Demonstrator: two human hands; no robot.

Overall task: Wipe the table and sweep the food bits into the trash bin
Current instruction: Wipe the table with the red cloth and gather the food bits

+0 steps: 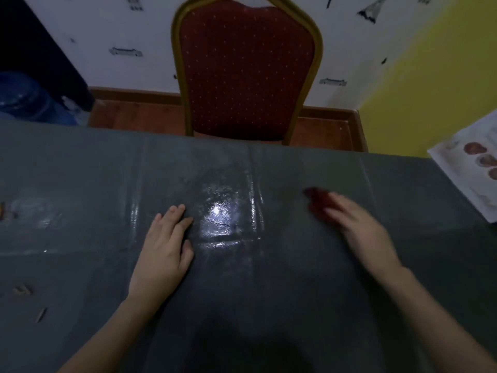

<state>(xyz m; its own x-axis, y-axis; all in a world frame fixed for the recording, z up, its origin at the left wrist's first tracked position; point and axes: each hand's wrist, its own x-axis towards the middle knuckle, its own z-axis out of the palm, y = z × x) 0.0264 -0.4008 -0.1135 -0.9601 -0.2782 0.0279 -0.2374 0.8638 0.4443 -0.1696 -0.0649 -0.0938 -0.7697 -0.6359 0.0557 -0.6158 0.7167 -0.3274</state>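
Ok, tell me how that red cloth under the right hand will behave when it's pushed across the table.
The red cloth looks bunched and soft under the right hand, so probably floppy and light. On the glossy, wet-looking table cover it should slide easily. The cover itself shows creases, so it may ripple; the left hand lies flat on it.

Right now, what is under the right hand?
A dark red cloth shows beneath the blurred right hand, on the grey plastic-covered table. The cloth's covered part and any crumbs there are hidden.

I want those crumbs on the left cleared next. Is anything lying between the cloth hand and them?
Only the left hand, flat on the table, lies between the right hand with its red cloth and the food bits.
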